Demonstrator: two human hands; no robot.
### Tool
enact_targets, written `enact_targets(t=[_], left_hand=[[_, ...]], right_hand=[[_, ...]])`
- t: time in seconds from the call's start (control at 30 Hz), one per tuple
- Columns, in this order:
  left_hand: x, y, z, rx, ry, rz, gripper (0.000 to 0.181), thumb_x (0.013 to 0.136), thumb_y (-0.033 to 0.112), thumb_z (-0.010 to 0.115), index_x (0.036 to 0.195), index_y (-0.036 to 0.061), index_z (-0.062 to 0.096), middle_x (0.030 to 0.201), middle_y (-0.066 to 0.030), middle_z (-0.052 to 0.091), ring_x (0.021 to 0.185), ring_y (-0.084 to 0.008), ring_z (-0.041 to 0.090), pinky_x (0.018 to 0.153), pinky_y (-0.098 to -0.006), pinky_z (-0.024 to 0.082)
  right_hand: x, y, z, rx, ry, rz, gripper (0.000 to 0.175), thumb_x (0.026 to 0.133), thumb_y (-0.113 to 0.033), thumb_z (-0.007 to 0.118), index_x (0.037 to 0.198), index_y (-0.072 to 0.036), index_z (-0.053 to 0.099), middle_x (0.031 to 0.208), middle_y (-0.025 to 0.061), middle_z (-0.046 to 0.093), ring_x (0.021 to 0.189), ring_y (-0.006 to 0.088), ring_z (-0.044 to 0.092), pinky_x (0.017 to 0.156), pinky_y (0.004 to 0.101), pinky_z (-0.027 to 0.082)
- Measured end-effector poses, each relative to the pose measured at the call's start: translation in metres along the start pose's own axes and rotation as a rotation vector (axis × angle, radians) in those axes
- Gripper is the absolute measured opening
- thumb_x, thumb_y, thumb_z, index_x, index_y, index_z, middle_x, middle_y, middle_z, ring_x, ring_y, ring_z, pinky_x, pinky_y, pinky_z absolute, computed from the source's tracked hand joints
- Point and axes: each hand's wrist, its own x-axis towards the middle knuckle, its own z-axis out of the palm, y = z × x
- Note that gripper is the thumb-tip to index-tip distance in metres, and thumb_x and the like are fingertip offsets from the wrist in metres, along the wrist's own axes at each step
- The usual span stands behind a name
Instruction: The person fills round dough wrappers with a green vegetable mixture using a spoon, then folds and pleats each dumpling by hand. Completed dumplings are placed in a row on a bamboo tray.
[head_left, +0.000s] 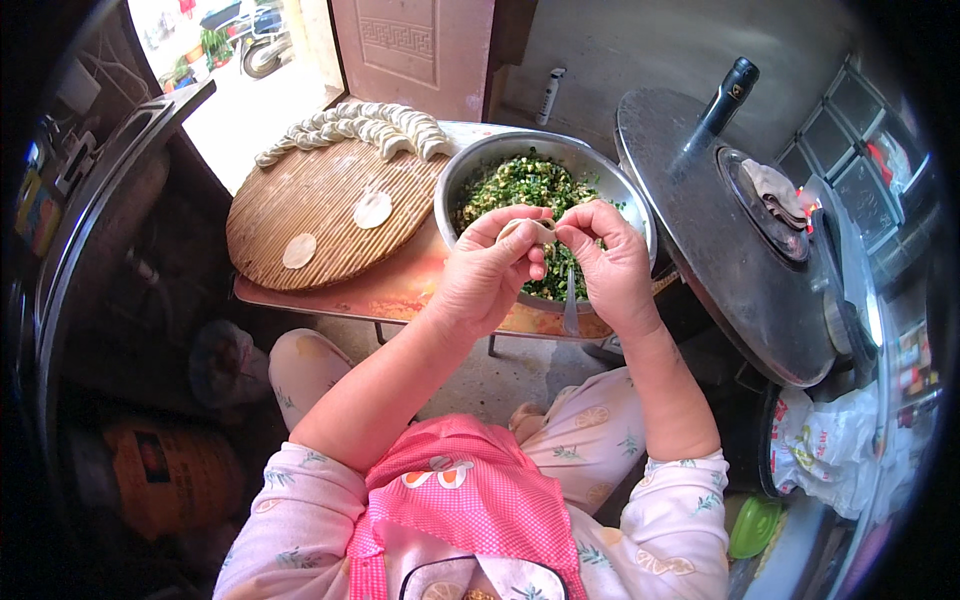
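Observation:
Over a wide metal bowl (637, 202), both hands hold one partly folded dumpling (541, 231). My left hand (495, 262) cradles it, with the thumb along its near side. At its right end, my right hand (609, 259) pinches the dough edge between thumb and forefinger. A dark gap with filling shows at the top of the fold. Chopped green filling (532, 180) lies in the bowl below, and a metal spoon handle (571, 304) leans on the near rim. Two round dough wrappers, one farther (373, 210) and one nearer (300, 251), lie flat on a round woven tray (300, 195).
Rows of pleated dumplings (360, 127) line the tray's far edge. Tray and bowl stand on a low table (337, 300). To the right is a round dark tabletop (697, 225) with a dark bottle (724, 101) and a folded cloth (776, 191). A spray bottle (551, 96) stands by the wall.

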Motion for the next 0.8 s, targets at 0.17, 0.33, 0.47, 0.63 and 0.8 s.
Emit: enact_targets(t=[0.17,0.33,0.47,0.63,0.8], left_hand=[[-0.005,-0.001,0.005,-0.008,-0.025,0.002,0.020,0.092,0.009,0.059,0.111,0.0043,0.061,0.109,-0.0086,0.061,0.075,-0.0097,0.058,0.064,-0.0236,0.051],[-0.006,-0.002,0.003,-0.094,-0.066,-0.014,0.023,0.090,0.005,0.060,0.113,0.0014,0.060,0.095,-0.0064,0.062,0.076,-0.0116,0.058,0.065,-0.0252,0.052],[-0.007,-0.005,0.005,-0.086,-0.033,-0.009,0.023,0.090,0.005,0.060,0.113,0.0019,0.060,0.094,-0.0066,0.062,0.076,-0.0120,0.058,0.065,-0.0256,0.052],[-0.008,-0.005,0.007,-0.036,-0.030,-0.003,0.023,0.090,0.005,0.061,0.112,0.0018,0.060,0.098,-0.0076,0.062,0.077,-0.0125,0.058,0.065,-0.0261,0.052],[-0.009,-0.006,0.003,-0.054,-0.039,0.014,0.022,0.090,0.005,0.061,0.111,0.0013,0.061,0.100,-0.0083,0.063,0.078,-0.0127,0.059,0.066,-0.0262,0.052]], right_hand=[[-0.002,-0.003,0.001,-0.060,0.034,-0.059,0.005,0.085,-0.004,0.064,0.086,-0.001,0.060,0.082,0.0091,0.059,0.077,0.0213,0.056,0.070,0.0313,0.046],[-0.004,-0.005,-0.001,-0.003,0.049,-0.111,0.010,0.085,-0.006,0.064,0.093,-0.001,0.063,0.089,0.0079,0.060,0.083,0.0204,0.058,0.075,0.0299,0.047],[-0.007,-0.006,-0.006,0.010,-0.023,-0.095,0.014,0.084,-0.006,0.066,0.097,-0.002,0.066,0.094,0.0071,0.061,0.088,0.0186,0.059,0.078,0.0284,0.048],[-0.007,-0.005,-0.007,0.051,-0.014,-0.062,0.014,0.081,-0.004,0.069,0.095,-0.002,0.067,0.095,0.0073,0.061,0.088,0.0174,0.058,0.077,0.0278,0.048],[-0.008,-0.013,-0.008,-0.055,0.039,-0.149,0.019,0.078,-0.004,0.071,0.096,-0.004,0.065,0.096,0.0070,0.060,0.091,0.0203,0.058,0.079,0.0303,0.047]])
